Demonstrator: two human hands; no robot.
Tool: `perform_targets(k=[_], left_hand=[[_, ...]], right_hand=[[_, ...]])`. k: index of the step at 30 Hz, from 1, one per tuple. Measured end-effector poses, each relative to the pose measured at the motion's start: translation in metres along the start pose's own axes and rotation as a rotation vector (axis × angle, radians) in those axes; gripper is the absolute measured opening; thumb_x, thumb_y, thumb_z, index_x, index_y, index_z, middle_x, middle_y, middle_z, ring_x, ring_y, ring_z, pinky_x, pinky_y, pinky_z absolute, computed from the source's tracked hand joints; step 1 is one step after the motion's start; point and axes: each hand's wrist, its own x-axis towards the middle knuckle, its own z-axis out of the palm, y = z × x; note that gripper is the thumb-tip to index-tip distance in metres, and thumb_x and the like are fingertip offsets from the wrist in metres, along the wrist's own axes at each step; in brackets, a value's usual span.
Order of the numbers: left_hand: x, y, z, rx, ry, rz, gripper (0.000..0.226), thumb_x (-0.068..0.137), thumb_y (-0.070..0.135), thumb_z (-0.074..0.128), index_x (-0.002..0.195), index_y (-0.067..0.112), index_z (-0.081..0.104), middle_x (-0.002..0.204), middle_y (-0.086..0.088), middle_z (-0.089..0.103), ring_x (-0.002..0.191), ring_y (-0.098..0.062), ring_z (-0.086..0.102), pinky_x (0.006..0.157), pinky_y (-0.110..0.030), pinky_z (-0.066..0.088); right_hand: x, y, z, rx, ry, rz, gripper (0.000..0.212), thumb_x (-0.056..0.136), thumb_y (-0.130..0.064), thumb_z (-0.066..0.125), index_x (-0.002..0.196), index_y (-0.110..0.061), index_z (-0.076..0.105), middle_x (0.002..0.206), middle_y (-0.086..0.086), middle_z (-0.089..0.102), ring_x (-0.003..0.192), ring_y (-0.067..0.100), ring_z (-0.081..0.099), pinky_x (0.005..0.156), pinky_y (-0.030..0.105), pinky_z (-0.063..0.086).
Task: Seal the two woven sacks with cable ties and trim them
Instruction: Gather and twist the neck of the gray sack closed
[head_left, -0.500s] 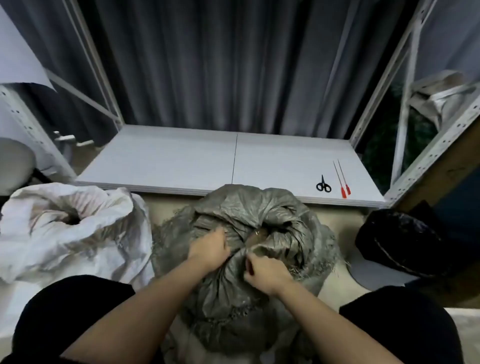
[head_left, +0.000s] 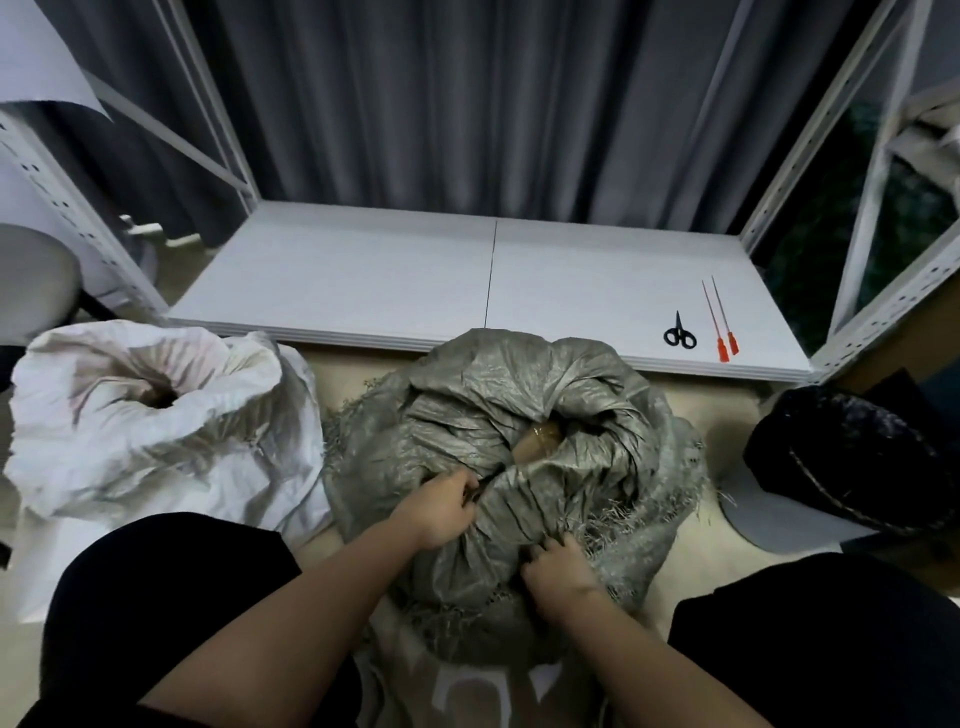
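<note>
A grey-green woven sack (head_left: 519, 415) stands on the floor between my knees, its rolled mouth still gaping over something brown inside. My left hand (head_left: 441, 506) grips the near rim fabric, fingers curled into the fold. My right hand (head_left: 558, 569) grips the frayed edge lower down, at the near right. A white woven sack (head_left: 156, 415) stands to the left with its mouth loosely gathered. Two red cable ties (head_left: 719, 325) and black scissors (head_left: 679, 332) lie on the grey shelf board (head_left: 363, 280) at the far right.
Metal shelf uprights (head_left: 878, 291) frame the board on both sides, with a dark curtain behind. A black bag (head_left: 852, 457) sits on the floor at the right. A round pale stool (head_left: 31, 280) is at the left edge.
My right hand has slid down and toward me along the grey sack's edge. The left hand holds nearly the same spot on the rim.
</note>
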Motion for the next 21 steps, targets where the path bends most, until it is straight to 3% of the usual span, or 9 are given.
perform_targets(k=[2, 5, 8, 12, 15, 17, 21], left_hand=[[0.0, -0.001, -0.003, 0.012, 0.03, 0.008, 0.037, 0.095, 0.026, 0.045, 0.13, 0.017, 0.048, 0.133, -0.007, 0.054, 0.118, -0.023, 0.054, 0.096, -0.032, 0.044], [0.001, -0.002, -0.008, 0.015, 0.09, 0.032, 0.032, 0.097, 0.032, 0.043, 0.123, 0.016, 0.054, 0.128, -0.008, 0.058, 0.114, -0.023, 0.056, 0.093, -0.032, 0.045], [-0.003, 0.001, -0.018, -0.039, 0.167, 0.048, 0.044, 0.097, 0.051, 0.032, 0.116, 0.02, 0.057, 0.126, -0.006, 0.06, 0.114, -0.024, 0.056, 0.092, -0.034, 0.044], [-0.013, 0.004, -0.037, -0.067, 0.305, 0.175, 0.055, 0.087, 0.064, 0.043, 0.13, 0.03, 0.043, 0.136, 0.002, 0.054, 0.12, -0.021, 0.054, 0.098, -0.034, 0.042], [-0.01, 0.001, -0.052, 0.099, 0.419, 0.233, 0.089, 0.071, 0.069, 0.058, 0.143, 0.028, 0.025, 0.145, 0.002, 0.043, 0.13, -0.02, 0.045, 0.11, -0.038, 0.033], [-0.003, -0.002, -0.059, 0.264, 0.565, 0.225, 0.098, 0.067, 0.064, 0.062, 0.145, 0.024, 0.02, 0.147, 0.0, 0.034, 0.134, -0.021, 0.04, 0.114, -0.04, 0.027], [0.004, -0.004, -0.071, 0.277, 0.796, 0.119, 0.101, 0.06, 0.06, 0.069, 0.141, 0.024, 0.021, 0.146, -0.013, 0.03, 0.132, -0.031, 0.039, 0.108, -0.048, 0.035]], right_hand=[[0.0, 0.006, -0.003, 0.113, 0.031, -0.006, 0.036, 0.093, -0.028, 0.047, 0.126, -0.014, 0.054, 0.132, 0.013, 0.055, 0.125, 0.03, 0.045, 0.105, 0.042, 0.029], [-0.002, 0.023, -0.025, 0.674, 0.155, 0.062, 0.009, 0.083, -0.034, 0.056, 0.087, -0.025, 0.055, 0.098, 0.008, 0.067, 0.098, 0.028, 0.061, 0.079, 0.032, 0.044], [0.001, 0.044, -0.06, 1.101, 0.406, 0.102, 0.021, 0.086, -0.023, 0.056, 0.07, -0.022, 0.042, 0.068, -0.002, 0.052, 0.072, 0.021, 0.052, 0.068, 0.034, 0.039], [-0.007, 0.074, -0.116, 1.424, 0.708, 0.073, 0.024, 0.092, -0.009, 0.05, 0.073, -0.019, 0.041, 0.07, -0.002, 0.042, 0.066, 0.009, 0.037, 0.063, 0.021, 0.032], [-0.016, 0.095, -0.15, 1.556, 0.885, 0.04, 0.025, 0.093, -0.006, 0.047, 0.073, -0.019, 0.039, 0.07, -0.002, 0.039, 0.063, 0.003, 0.036, 0.06, 0.017, 0.03], [-0.026, 0.106, -0.169, 1.657, 1.017, -0.013, 0.026, 0.09, -0.005, 0.046, 0.07, -0.019, 0.038, 0.069, -0.002, 0.037, 0.058, -0.002, 0.036, 0.059, 0.015, 0.031], [-0.042, 0.131, -0.197, 1.934, 1.176, -0.123, 0.014, 0.082, -0.013, 0.048, 0.07, -0.018, 0.044, 0.074, 0.005, 0.043, 0.071, 0.009, 0.044, 0.068, 0.023, 0.038]])
